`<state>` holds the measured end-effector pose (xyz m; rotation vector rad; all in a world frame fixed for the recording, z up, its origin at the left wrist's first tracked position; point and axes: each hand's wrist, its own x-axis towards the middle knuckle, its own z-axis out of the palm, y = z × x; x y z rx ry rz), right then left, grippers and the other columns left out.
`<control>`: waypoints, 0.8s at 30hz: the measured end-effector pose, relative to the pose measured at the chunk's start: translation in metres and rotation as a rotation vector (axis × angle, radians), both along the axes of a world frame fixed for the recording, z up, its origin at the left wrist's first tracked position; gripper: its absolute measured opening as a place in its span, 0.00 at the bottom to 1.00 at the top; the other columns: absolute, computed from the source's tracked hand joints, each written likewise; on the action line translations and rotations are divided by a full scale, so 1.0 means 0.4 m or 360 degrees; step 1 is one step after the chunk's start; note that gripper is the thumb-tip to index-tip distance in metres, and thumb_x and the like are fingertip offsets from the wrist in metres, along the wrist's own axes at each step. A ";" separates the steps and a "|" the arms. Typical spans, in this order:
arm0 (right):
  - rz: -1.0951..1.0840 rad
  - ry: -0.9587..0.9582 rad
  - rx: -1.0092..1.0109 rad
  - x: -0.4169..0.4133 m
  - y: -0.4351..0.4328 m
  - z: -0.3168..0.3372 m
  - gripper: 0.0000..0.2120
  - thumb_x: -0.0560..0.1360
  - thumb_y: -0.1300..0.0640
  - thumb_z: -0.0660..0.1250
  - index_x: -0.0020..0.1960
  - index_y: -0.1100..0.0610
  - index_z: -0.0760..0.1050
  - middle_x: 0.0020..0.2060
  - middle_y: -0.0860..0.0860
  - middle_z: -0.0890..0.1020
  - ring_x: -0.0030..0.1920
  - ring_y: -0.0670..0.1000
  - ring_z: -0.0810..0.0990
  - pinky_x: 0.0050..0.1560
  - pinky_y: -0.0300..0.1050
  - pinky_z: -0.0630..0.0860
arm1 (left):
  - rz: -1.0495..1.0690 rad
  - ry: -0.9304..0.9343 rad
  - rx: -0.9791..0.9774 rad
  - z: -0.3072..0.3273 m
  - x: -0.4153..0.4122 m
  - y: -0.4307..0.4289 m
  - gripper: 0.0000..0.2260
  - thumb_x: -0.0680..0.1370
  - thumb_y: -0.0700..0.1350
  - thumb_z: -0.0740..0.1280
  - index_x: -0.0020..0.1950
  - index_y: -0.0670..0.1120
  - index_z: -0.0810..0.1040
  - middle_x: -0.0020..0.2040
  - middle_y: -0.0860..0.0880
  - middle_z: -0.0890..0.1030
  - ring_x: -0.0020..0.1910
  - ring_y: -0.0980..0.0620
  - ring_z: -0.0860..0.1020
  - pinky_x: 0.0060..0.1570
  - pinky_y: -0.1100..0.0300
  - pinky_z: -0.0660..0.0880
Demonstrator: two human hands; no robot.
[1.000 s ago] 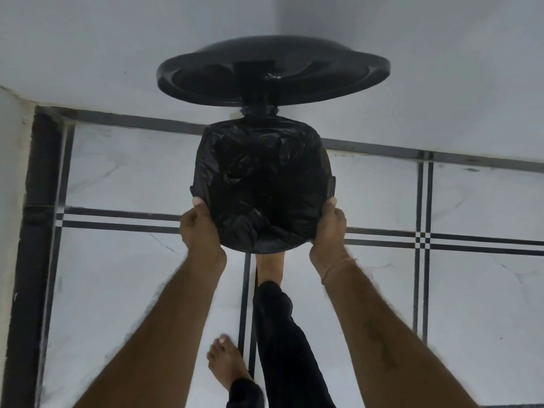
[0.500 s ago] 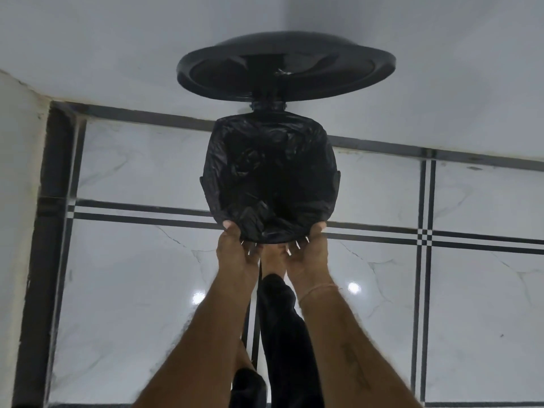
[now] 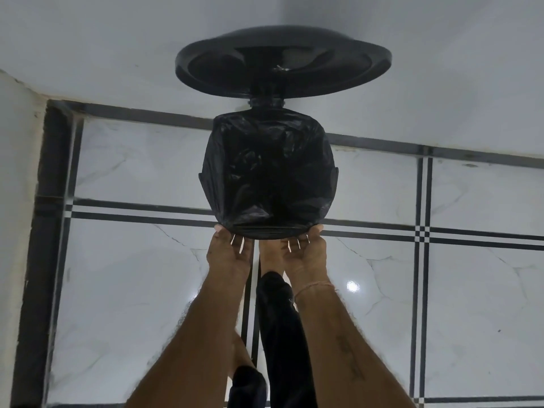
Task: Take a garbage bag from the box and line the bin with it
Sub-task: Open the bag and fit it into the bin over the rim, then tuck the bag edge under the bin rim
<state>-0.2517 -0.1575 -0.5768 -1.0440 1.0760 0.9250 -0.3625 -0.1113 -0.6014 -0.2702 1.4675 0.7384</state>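
Note:
The black bin stands on the floor against the wall, its round lid (image 3: pixel 282 60) raised upright behind it. A black garbage bag (image 3: pixel 269 172) lines the opening and is folded over the rim all round. My left hand (image 3: pixel 229 254) and right hand (image 3: pixel 306 254) are side by side at the near rim. Both are palm up, with fingers spread under the folded edge and thumbs on top of it. The box of bags is not in view.
My foot (image 3: pixel 269 254) in a dark trouser leg (image 3: pixel 279 319) reaches under the bin's near side between my hands. The floor is glossy white marble tile with black strips (image 3: pixel 422 231). A white wall (image 3: pixel 117 48) runs behind the bin, another wall at the left.
My hands slid from the left and right sides of the rim to its near edge, close together. The bag's folded edge now lies smoother along the front.

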 end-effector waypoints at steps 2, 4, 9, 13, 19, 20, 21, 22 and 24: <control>-0.0003 0.0000 -0.0040 0.002 0.002 0.001 0.14 0.82 0.48 0.67 0.51 0.60 0.79 0.60 0.56 0.83 0.69 0.58 0.79 0.62 0.57 0.80 | 0.0044 -0.0049 -0.0051 -0.004 0.003 0.006 0.13 0.83 0.48 0.65 0.65 0.43 0.77 0.48 0.49 0.83 0.37 0.53 0.85 0.28 0.61 0.80; 0.0075 -0.0028 -0.0077 -0.002 -0.001 -0.003 0.15 0.82 0.47 0.66 0.53 0.60 0.80 0.56 0.56 0.83 0.69 0.58 0.79 0.56 0.55 0.82 | 0.0071 -0.0098 -0.0040 -0.004 -0.004 0.008 0.12 0.84 0.49 0.62 0.56 0.42 0.79 0.44 0.48 0.85 0.31 0.54 0.86 0.27 0.61 0.80; 0.0280 0.0000 -0.0163 0.023 0.008 0.037 0.16 0.85 0.50 0.62 0.63 0.62 0.76 0.62 0.57 0.79 0.70 0.58 0.78 0.40 0.49 0.85 | -0.0112 -0.0001 -0.0016 0.026 -0.014 0.026 0.18 0.83 0.54 0.63 0.66 0.43 0.77 0.55 0.46 0.84 0.39 0.51 0.87 0.40 0.56 0.83; 0.0943 -0.0703 -0.0657 0.049 0.015 0.046 0.15 0.82 0.42 0.61 0.61 0.51 0.72 0.67 0.59 0.77 0.66 0.59 0.78 0.55 0.48 0.81 | -0.0459 0.0405 -0.0066 0.096 -0.002 0.068 0.23 0.83 0.57 0.63 0.72 0.44 0.73 0.69 0.45 0.77 0.55 0.48 0.78 0.61 0.50 0.76; 0.0991 -0.1474 -0.0236 0.200 0.196 0.207 0.34 0.74 0.26 0.59 0.75 0.39 0.62 0.78 0.46 0.64 0.77 0.51 0.65 0.76 0.58 0.67 | -0.0535 0.0873 0.0652 0.311 0.060 0.242 0.28 0.82 0.61 0.62 0.78 0.50 0.64 0.79 0.45 0.63 0.71 0.46 0.70 0.57 0.58 0.69; 0.0988 -0.1504 -0.0169 0.232 0.231 0.248 0.35 0.74 0.26 0.58 0.76 0.39 0.61 0.79 0.44 0.62 0.78 0.50 0.63 0.77 0.57 0.63 | -0.0543 0.0814 0.0761 0.351 0.072 0.279 0.29 0.81 0.63 0.60 0.79 0.53 0.62 0.81 0.46 0.60 0.75 0.46 0.66 0.61 0.56 0.67; 0.1033 -0.1525 -0.0114 0.258 0.263 0.279 0.34 0.75 0.27 0.58 0.77 0.41 0.62 0.79 0.44 0.63 0.78 0.48 0.62 0.77 0.54 0.61 | -0.0565 0.0722 0.0854 0.381 0.081 0.315 0.30 0.81 0.65 0.59 0.81 0.56 0.59 0.82 0.48 0.57 0.77 0.46 0.63 0.66 0.54 0.65; 0.1135 -0.1542 -0.0067 0.276 0.289 0.309 0.31 0.77 0.29 0.58 0.74 0.43 0.67 0.76 0.44 0.67 0.75 0.47 0.65 0.75 0.50 0.62 | -0.0618 0.0608 0.0912 0.409 0.089 0.344 0.31 0.81 0.66 0.58 0.81 0.57 0.58 0.83 0.50 0.57 0.79 0.47 0.61 0.71 0.50 0.63; 0.1397 -0.1592 -0.0057 0.293 0.314 0.367 0.22 0.79 0.33 0.61 0.63 0.46 0.77 0.64 0.44 0.78 0.68 0.48 0.73 0.67 0.45 0.65 | -0.0800 0.0431 0.0976 0.449 0.096 0.379 0.33 0.80 0.68 0.57 0.81 0.56 0.58 0.82 0.52 0.59 0.80 0.49 0.59 0.75 0.47 0.59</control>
